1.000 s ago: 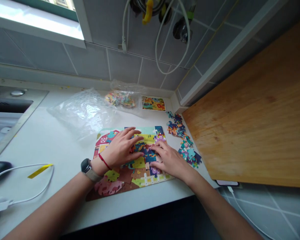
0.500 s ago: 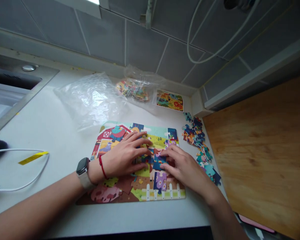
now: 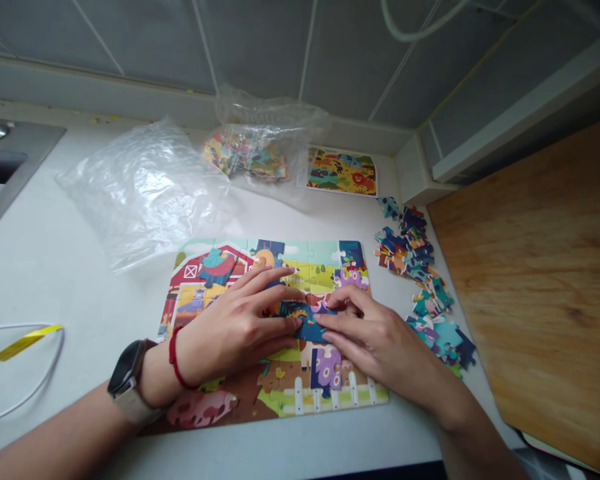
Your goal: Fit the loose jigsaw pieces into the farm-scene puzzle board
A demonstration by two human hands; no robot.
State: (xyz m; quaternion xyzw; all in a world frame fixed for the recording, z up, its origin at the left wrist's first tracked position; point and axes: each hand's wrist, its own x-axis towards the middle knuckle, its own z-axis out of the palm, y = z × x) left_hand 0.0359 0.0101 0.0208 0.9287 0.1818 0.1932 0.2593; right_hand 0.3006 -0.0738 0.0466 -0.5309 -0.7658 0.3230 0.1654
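An assembled farm-scene jigsaw puzzle (image 3: pixel 260 390) lies on the white counter, with loose pieces on top of it. Over its middle, dark blue puzzle pieces (image 3: pixel 307 328) meet between my hands. My left hand (image 3: pixel 245 320) reaches in from the left, fingertips on the left part of these pieces; its thumb side is partly hidden. From the right, my right hand (image 3: pixel 380 333) pinches the right-hand blue piece between thumb and fingers. A purple spotted piece (image 3: pixel 329 369) lies just below, and a teal-and-red piece (image 3: pixel 217 267) rests at the upper left of the puzzle.
A heap of loose puzzle pieces (image 3: pixel 405 257) runs along the counter's right side, by a wooden board (image 3: pixel 530 287). Behind are a crumpled clear plastic bag (image 3: pixel 140 193), a bag of pieces (image 3: pixel 250 157) and a picture card (image 3: pixel 343 172). A white cable (image 3: pixel 45 383) lies at left.
The view has moved nearer to the puzzle. Both hands stay over its middle, and the fingers of my right hand have shifted slightly on the blue piece.
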